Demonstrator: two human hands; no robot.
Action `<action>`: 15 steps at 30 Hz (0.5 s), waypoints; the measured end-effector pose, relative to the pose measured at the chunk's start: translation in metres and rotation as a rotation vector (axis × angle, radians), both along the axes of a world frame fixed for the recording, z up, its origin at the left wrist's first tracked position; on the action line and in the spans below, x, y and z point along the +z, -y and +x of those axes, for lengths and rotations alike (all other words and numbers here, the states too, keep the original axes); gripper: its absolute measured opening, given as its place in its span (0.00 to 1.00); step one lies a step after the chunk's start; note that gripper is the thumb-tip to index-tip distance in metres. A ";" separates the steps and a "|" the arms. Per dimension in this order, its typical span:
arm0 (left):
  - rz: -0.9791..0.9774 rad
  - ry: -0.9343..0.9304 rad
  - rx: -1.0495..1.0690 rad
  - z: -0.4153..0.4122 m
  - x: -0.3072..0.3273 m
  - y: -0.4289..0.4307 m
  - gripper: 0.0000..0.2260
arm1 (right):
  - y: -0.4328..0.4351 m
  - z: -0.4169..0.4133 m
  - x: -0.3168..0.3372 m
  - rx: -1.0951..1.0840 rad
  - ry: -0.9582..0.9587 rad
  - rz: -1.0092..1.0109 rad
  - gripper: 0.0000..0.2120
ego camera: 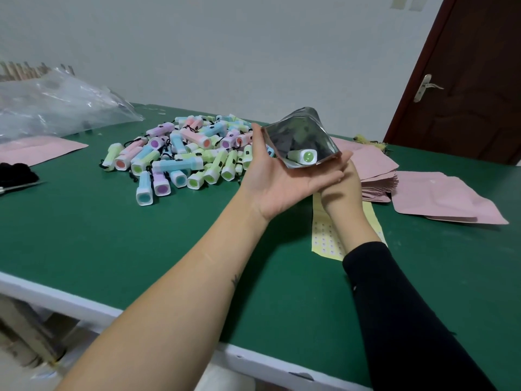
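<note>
where hands [284,179] meet, pouch [298,136] rests atop.

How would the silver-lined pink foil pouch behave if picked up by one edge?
Likely floppy: the silver-lined pink foil pouch looks creased, buckled. Probably light: it rests on the open left hand. The white flashlight with green lens lies near its open mouth and may slide out if tipped.

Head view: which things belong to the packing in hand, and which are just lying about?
In the job: pouch, torch in it, left hand under the pouch, right hand, torch pile, pouch stack.
Lying about: clear bag, scissors, black bundle.
</note>
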State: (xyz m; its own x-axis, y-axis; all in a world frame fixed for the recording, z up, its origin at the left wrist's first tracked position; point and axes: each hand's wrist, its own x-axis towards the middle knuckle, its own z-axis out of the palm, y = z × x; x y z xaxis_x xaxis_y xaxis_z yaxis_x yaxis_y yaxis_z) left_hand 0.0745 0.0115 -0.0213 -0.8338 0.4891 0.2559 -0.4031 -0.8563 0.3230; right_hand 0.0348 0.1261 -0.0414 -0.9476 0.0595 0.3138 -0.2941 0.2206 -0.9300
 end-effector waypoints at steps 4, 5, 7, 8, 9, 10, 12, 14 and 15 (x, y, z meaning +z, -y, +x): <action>-0.006 -0.029 -0.068 -0.001 -0.004 0.002 0.49 | 0.000 0.002 -0.001 0.020 -0.009 -0.128 0.07; -0.010 -0.036 -0.081 -0.001 -0.005 0.003 0.49 | 0.000 0.002 -0.001 0.016 -0.009 -0.148 0.06; -0.026 -0.037 -0.104 -0.001 -0.008 0.003 0.50 | -0.003 0.002 -0.002 -0.018 -0.009 -0.171 0.11; -0.033 -0.036 -0.119 -0.001 -0.009 0.003 0.52 | -0.004 0.002 -0.001 -0.026 -0.007 -0.176 0.12; -0.047 -0.034 -0.133 0.000 -0.009 0.003 0.54 | -0.005 0.002 0.000 -0.026 -0.004 -0.187 0.13; -0.080 -0.028 -0.133 0.000 -0.009 0.004 0.56 | -0.007 0.002 0.000 -0.021 0.005 -0.218 0.13; -0.231 0.006 -0.052 -0.003 -0.008 0.004 0.56 | -0.010 0.001 0.000 -0.056 0.003 -0.274 0.13; -0.464 0.097 0.153 -0.010 -0.009 0.003 0.49 | -0.013 0.001 -0.001 -0.132 -0.073 -0.221 0.10; -0.588 0.150 0.295 -0.013 -0.010 0.002 0.44 | -0.014 0.000 -0.002 -0.155 -0.121 -0.189 0.08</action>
